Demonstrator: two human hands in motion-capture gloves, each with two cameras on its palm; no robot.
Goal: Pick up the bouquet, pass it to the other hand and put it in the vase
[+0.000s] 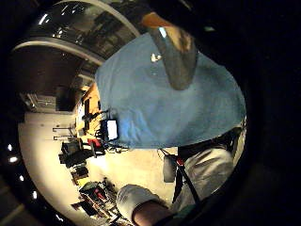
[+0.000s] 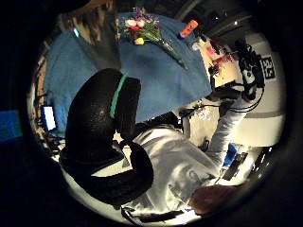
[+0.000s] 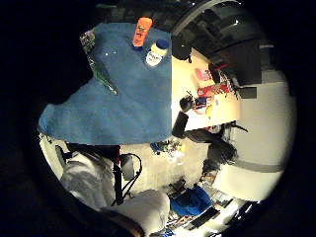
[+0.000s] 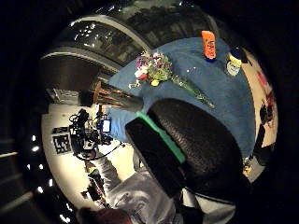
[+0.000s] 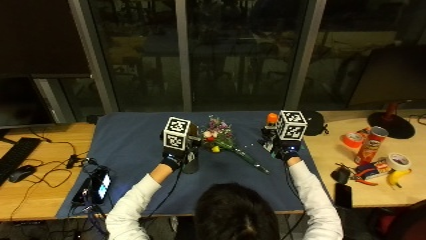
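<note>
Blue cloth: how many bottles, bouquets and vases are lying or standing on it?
Bottles: 2, an orange bottle and a white bottle
Bouquet: 1
Vase: 1
Total: 4

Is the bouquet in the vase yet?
No. The bouquet lies flat on the blue cloth, between both hands.

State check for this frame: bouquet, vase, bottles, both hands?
bouquet: lying flat on the blue cloth, not held.
vase: upright beside the left hand, no flowers in it.
orange bottle: standing, capped.
white bottle: standing, blue cap on.
left hand: raised over the cloth, holding nothing.
right hand: raised, holding nothing.
</note>
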